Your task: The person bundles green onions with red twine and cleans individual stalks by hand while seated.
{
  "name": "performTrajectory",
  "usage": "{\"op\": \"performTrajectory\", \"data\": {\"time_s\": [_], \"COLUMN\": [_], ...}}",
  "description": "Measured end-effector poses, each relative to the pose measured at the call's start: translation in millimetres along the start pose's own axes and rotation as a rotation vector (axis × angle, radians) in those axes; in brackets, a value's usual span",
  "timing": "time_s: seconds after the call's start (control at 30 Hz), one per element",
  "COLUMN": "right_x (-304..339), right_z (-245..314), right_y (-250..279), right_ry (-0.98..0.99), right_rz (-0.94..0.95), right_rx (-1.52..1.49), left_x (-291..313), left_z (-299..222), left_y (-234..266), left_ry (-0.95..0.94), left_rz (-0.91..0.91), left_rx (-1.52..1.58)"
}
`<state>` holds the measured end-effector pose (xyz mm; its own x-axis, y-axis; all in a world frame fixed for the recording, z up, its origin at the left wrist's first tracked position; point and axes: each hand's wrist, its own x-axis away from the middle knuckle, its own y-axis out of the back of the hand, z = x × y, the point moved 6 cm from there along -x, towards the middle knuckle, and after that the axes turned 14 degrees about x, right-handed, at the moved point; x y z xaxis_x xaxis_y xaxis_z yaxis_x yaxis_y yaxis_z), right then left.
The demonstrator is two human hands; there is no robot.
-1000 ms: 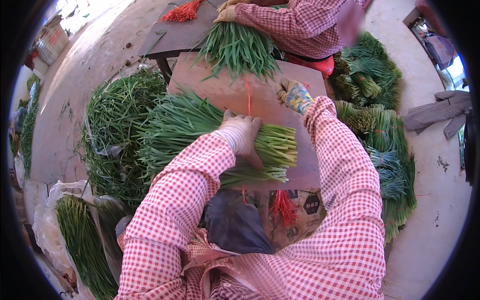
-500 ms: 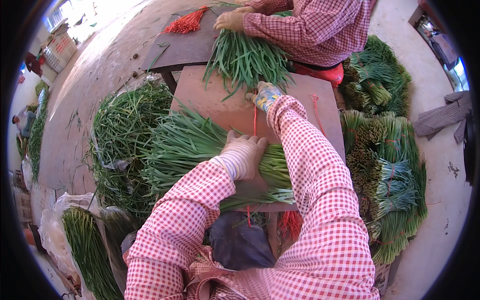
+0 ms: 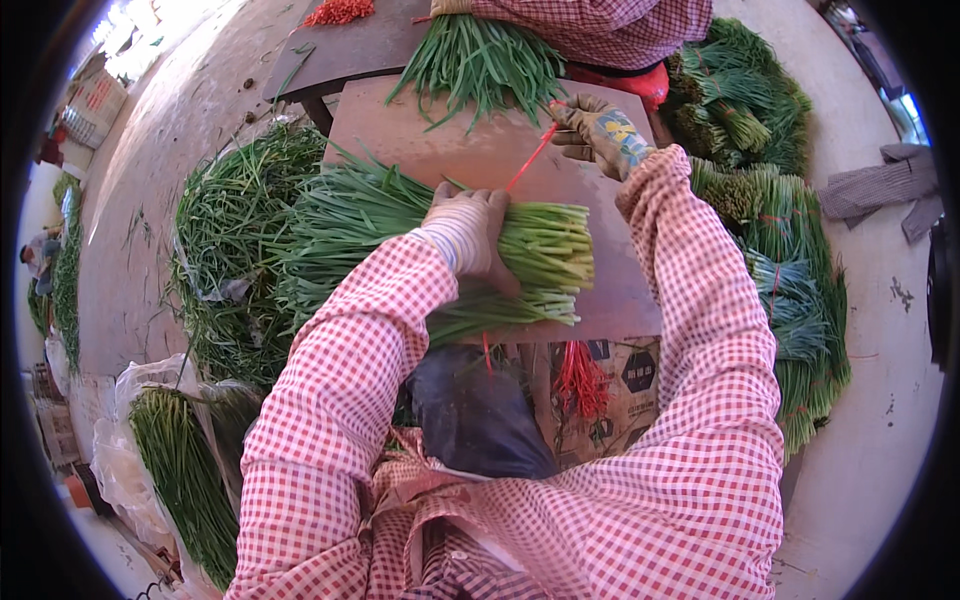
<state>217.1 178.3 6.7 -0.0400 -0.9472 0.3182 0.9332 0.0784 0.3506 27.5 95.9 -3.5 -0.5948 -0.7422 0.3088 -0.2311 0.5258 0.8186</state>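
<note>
A thick bunch of garlic chives [image 3: 548, 240] lies across the board table, leaves to the left and pale stem ends to the right. My gloved left hand [image 3: 468, 232] is closed over its middle, thumb toward me, pressing it down. Beyond the stems, my right hand [image 3: 600, 132], in a patterned glove, pinches the end of a red tie [image 3: 531, 158]. That tie slants down taut to the bunch beside my left fingers. Its other end hangs over the near table edge, and the part under the bunch is hidden.
Across from me, a person in a checked sleeve [image 3: 600, 30] handles another chive bunch [image 3: 480, 65]. A heap of loose leaves [image 3: 245, 250] sits left of the table. Tied bundles [image 3: 790, 270] are stacked at the right. Red ties [image 3: 580, 382] hang below the near edge beside a dark bag [image 3: 475, 415].
My right hand has moved right and away from the bunch, drawing the red tie from straight to slanted. My left hand stays on the chives. The whole view has shifted slightly.
</note>
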Motion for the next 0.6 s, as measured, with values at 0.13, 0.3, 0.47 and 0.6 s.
{"op": "performTrajectory", "data": {"time_s": [0.13, 0.3, 0.47, 0.6], "right_x": [71, 140, 177, 177], "right_z": [6, -4, 8, 8], "right_y": [-31, -76, -116, -95], "right_ry": [0.215, 0.432, 0.716, 0.867], "right_rz": [0.007, -0.108, -0.119, 0.148], "right_rx": [-0.15, 0.151, 0.533, 0.618], "left_x": [7, 13, -20, -14], "left_z": [-3, -12, 32, 6], "left_y": [7, 8, -16, -14], "left_ry": [0.055, 0.075, 0.026, 0.039], "left_rz": [0.011, 0.017, -0.122, 0.06], "left_rx": [0.054, 0.073, 0.033, -0.18]}}
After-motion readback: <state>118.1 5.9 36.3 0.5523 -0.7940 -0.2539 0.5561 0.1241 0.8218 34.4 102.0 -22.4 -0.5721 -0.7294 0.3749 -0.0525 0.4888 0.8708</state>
